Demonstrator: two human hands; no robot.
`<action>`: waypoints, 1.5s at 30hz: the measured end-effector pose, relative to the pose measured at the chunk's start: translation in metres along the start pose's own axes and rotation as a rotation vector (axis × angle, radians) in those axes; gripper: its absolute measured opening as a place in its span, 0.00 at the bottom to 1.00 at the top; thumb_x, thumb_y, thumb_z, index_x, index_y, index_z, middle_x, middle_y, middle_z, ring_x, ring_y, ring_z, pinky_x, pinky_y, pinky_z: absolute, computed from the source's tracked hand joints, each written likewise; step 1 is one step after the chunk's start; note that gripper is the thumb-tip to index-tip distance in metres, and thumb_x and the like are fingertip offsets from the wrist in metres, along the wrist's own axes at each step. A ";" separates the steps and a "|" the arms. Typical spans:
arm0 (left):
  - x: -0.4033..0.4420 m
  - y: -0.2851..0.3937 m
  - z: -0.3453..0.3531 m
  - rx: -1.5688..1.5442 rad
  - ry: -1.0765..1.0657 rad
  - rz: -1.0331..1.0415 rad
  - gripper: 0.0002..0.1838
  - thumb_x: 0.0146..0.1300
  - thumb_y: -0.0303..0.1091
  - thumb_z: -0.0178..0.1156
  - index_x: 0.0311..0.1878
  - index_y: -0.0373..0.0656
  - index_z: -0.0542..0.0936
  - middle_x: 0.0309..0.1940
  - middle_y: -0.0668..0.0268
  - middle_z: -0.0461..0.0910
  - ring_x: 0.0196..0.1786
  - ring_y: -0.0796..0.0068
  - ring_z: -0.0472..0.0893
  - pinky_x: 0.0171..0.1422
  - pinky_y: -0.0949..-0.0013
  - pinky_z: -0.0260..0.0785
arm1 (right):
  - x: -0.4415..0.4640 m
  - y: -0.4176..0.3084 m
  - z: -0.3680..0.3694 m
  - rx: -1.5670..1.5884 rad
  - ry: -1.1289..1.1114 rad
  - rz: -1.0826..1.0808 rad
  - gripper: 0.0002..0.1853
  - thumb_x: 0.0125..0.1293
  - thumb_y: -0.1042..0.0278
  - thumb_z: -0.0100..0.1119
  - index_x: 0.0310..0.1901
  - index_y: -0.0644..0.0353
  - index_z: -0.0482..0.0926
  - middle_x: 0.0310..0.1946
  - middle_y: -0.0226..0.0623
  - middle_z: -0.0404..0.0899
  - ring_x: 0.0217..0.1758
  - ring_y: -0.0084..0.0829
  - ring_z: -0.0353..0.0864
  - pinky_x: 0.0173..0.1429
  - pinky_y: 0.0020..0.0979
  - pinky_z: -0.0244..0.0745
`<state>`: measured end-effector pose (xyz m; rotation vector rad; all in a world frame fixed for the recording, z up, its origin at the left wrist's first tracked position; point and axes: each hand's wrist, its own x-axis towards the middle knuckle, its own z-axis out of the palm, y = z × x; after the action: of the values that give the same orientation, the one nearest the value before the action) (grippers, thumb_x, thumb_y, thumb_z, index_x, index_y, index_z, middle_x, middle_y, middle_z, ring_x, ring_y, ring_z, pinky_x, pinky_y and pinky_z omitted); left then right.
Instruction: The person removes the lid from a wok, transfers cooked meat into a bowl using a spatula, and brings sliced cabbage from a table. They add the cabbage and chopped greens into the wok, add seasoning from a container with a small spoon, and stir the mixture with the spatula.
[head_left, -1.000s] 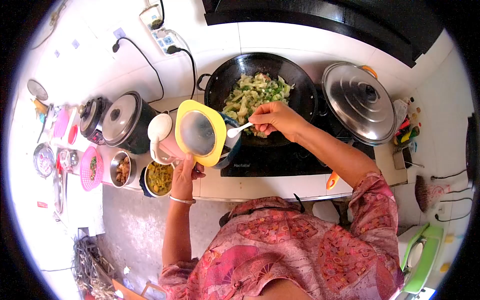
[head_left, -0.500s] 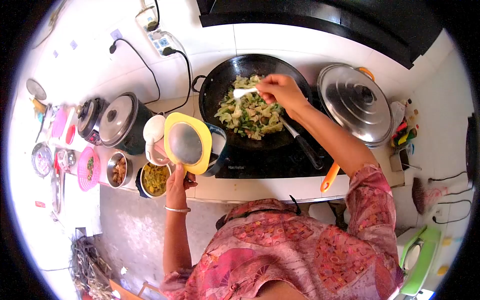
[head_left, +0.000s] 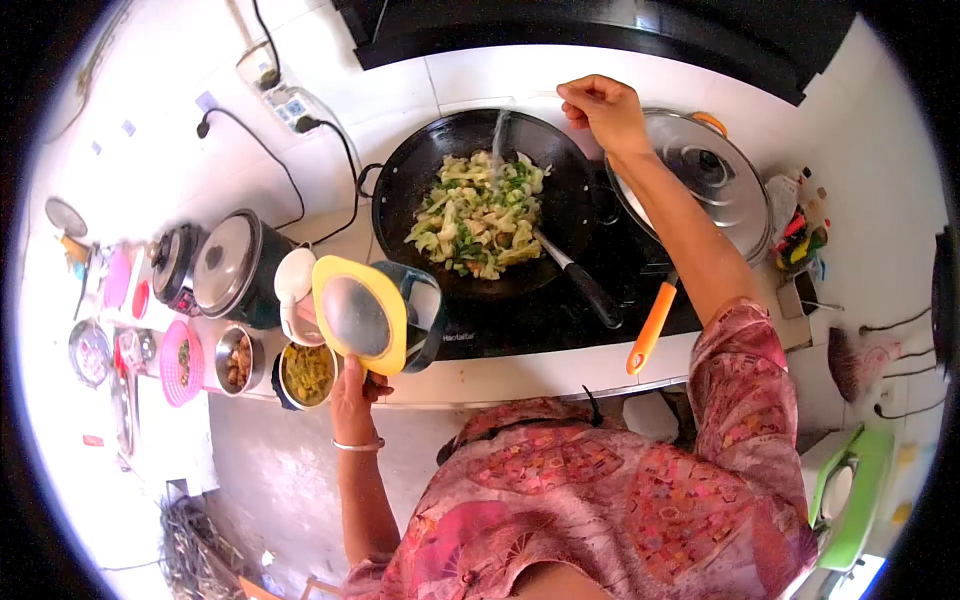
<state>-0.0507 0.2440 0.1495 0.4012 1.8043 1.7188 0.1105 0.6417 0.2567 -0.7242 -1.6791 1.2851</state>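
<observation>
left hand (head_left: 355,400) grasping yellow lid (head_left: 360,312) of dark container (head_left: 424,312), near the front edge of the worktop (head_left: 520,374). right hand (head_left: 605,110) pinched; anything held indistinct. container judged light, stiff, smooth; lid joint possibly fragile, firmer hold on body.

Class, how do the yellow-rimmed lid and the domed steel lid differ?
The yellow-rimmed lid is squarish and smaller; the domed steel lid is round and larger. The left hand holds the yellow-rimmed lid; no hand holds the domed steel lid. Neither covers the wok.
</observation>
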 end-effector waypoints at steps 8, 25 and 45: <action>-0.025 0.006 0.037 0.037 0.037 0.002 0.27 0.70 0.56 0.46 0.31 0.40 0.75 0.23 0.67 0.73 0.25 0.80 0.73 0.34 0.74 0.71 | -0.009 0.014 -0.022 0.036 -0.003 -0.022 0.07 0.62 0.70 0.63 0.32 0.66 0.80 0.23 0.33 0.78 0.23 0.20 0.74 0.26 0.23 0.72; -0.057 -0.022 0.041 -0.063 -0.067 -0.029 0.26 0.71 0.55 0.45 0.35 0.38 0.76 0.25 0.66 0.75 0.26 0.79 0.74 0.35 0.73 0.72 | -0.036 0.010 -0.024 -0.022 -0.022 -0.058 0.08 0.63 0.69 0.62 0.32 0.66 0.80 0.23 0.34 0.79 0.24 0.20 0.76 0.28 0.24 0.75; -0.077 -0.030 0.037 0.108 -0.303 0.026 0.25 0.72 0.50 0.45 0.31 0.38 0.77 0.21 0.67 0.75 0.24 0.82 0.66 0.31 0.76 0.56 | -0.238 -0.031 0.000 -0.643 -0.587 -0.464 0.04 0.57 0.69 0.61 0.29 0.58 0.78 0.25 0.37 0.75 0.32 0.43 0.78 0.36 0.39 0.73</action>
<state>0.0374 0.2237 0.1376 0.6935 1.6788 1.4888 0.2186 0.4308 0.2174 -0.2649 -2.6058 0.6400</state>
